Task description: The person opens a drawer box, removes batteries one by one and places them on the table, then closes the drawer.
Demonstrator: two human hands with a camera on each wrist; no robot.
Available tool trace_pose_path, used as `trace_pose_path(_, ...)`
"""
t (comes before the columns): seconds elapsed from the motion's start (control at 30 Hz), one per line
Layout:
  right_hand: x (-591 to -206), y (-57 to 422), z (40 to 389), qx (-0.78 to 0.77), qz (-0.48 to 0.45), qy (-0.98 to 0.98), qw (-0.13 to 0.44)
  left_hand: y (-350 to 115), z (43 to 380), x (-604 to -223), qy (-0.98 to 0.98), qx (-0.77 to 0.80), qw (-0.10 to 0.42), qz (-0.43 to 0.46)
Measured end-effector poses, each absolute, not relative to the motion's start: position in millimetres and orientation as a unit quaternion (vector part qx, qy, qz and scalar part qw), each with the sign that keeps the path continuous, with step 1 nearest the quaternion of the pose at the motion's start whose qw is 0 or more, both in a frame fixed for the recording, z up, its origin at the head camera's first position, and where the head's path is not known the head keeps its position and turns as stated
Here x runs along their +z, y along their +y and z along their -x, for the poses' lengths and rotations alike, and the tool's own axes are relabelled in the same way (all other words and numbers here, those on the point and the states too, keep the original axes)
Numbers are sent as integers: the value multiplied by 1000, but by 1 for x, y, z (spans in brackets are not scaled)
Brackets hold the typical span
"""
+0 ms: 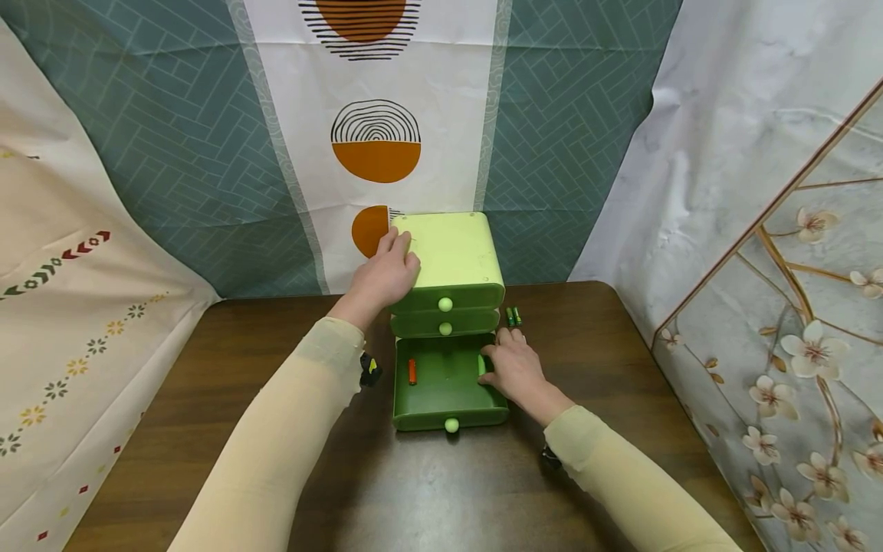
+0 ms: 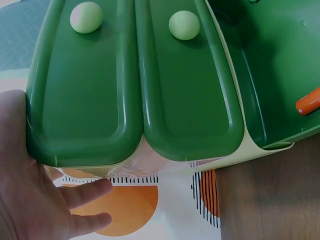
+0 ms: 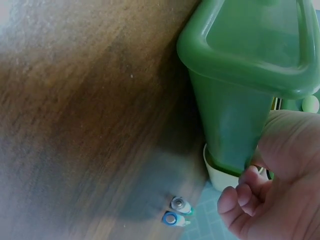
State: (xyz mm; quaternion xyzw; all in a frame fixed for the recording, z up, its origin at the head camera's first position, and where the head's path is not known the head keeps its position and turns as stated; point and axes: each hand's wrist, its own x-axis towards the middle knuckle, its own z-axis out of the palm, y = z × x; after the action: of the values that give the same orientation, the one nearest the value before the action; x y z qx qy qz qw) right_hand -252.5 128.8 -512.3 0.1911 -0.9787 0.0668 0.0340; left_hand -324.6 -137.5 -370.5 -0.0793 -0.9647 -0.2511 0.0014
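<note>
A small cabinet [image 1: 448, 249] with a pale yellow-green casing and green drawers stands on the table. Its bottom drawer [image 1: 444, 395] is pulled out. My left hand [image 1: 388, 272] rests on the cabinet's upper left edge, fingers spread along its side in the left wrist view. Over the open drawer's right wall reaches my right hand [image 1: 516, 366]; thumb and index finger pinch a light green battery [image 1: 481, 365] inside. The right wrist view hides that battery behind the drawer wall. An orange-red battery [image 1: 412, 372] lies on the left of the drawer floor.
Two green batteries [image 1: 513, 317] lie side by side on the wooden table [image 1: 586, 337], right of the cabinet. The two upper drawers [image 1: 444, 322] are closed, with round pale knobs. A patterned cloth [image 1: 386, 77] hangs directly behind; further cloths hang at both sides.
</note>
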Motion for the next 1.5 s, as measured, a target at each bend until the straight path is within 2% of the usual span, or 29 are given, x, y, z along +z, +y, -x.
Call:
trace_pose_path(0.6, -513, 130, 252, 71, -189, -979, 27, -136, 325, -372, -966, -245, 1, 82)
trace_pose_path(1.5, -497, 146, 231, 146, -232, -954, 119, -136, 324, -370, -966, -247, 3, 80)
